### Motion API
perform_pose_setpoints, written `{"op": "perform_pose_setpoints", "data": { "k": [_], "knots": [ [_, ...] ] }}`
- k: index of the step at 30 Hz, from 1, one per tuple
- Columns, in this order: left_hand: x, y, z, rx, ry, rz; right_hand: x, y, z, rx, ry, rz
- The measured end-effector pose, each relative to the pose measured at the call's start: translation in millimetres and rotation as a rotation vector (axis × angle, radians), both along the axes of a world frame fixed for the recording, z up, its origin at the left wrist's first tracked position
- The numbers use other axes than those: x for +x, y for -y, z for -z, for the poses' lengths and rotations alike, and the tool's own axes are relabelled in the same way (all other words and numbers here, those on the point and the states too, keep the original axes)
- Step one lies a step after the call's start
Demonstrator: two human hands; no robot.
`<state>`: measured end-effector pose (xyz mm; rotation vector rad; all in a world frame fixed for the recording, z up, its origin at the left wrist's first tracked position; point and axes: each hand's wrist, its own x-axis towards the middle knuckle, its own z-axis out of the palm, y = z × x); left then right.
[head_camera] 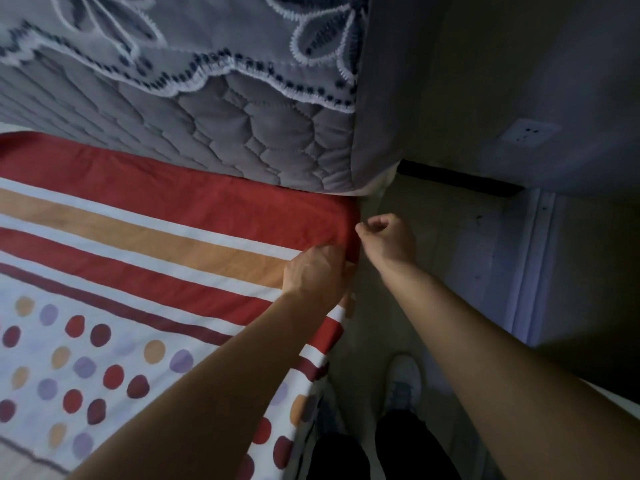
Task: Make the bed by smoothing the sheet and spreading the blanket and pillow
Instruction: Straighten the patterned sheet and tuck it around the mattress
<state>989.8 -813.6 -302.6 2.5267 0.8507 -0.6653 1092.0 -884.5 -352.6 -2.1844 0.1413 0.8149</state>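
The sheet (145, 237), banded in red, orange and white at its far end and dotted nearer, is spread over the bed and fills the left half of the view. Its red far-right corner is rounded over the mattress edge. The left hand (315, 271) is laid on that right edge just short of the corner, and the cloth is gripped there by its curled fingers (346, 268). The right hand (386, 237) is held just beside the corner, off the bed, with its fingers (377, 221) clenched. One fingertip is seen at the red edge, but whether any cloth is pinched cannot be told. A grey quilted cover (225, 133) with stitched flowers is stood along the far end of the sheet. To the right, the floor (433, 209) is seen, with a white shoe (403, 379) near, and a socket (528, 133) is set in the far wall.
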Motion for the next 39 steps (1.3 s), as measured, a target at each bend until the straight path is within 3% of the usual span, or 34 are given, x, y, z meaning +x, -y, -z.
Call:
{"op": "perform_pose_setpoints", "data": {
  "k": [14, 22, 30, 36, 39],
  "knots": [
    [-111.3, 19.6, -16.7, 0.037, 0.069, 0.021, -109.9, 43.5, -21.5, 0.041, 0.007, -0.005],
    [-187.3, 46.4, -1.3, -0.02, 0.009, 0.004, -189.6, 78.5, -8.5, -0.008, -0.047, -0.038],
    [-225.8, 74.2, -0.2, -0.054, 0.038, -0.05, -243.4, 95.3, 10.1, 0.004, -0.15, -0.127],
    [-232.9, 74.0, 7.1, -0.096, 0.003, -0.142, -258.6, 92.3, 14.7, -0.003, -0.071, -0.089],
    [-235.4, 76.3, 7.8, -0.009, 0.057, -0.089, -256.9, 99.1, 10.2, -0.029, -0.064, -0.068]
  ]
}}
